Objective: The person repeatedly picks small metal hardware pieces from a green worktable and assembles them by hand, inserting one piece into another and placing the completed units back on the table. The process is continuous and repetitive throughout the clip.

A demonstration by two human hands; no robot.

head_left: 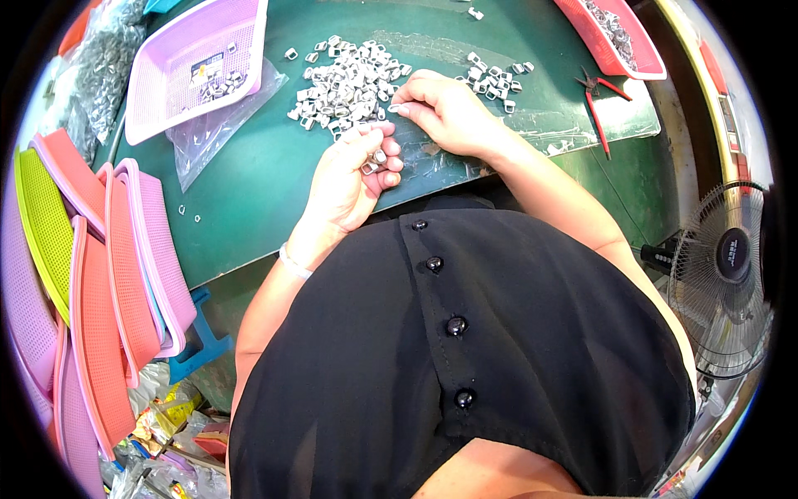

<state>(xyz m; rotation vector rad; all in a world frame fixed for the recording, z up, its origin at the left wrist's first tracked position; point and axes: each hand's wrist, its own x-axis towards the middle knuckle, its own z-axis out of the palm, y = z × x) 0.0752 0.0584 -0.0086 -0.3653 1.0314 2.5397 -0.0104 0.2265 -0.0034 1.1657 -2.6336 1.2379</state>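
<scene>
A heap of small silvery metal loops (349,83), like little buckles, lies on the green table (241,200). My left hand (341,179) is at the near side of this heap, palm turned up and fingers curled around a few of the metal loops (370,168). Just right of the heap, my right hand (453,116) pinches one metal loop (394,108) between thumb and forefinger. Beyond the right hand lies a smaller group of the same loops (496,81).
A lilac basket (158,91) with some loops rests partly on a clear plastic bag (218,137). Red-handled pliers (593,104) lie near a pink basket (648,62) of metal parts. Stacked coloured baskets (104,333) stand left; a fan (723,274) stands right.
</scene>
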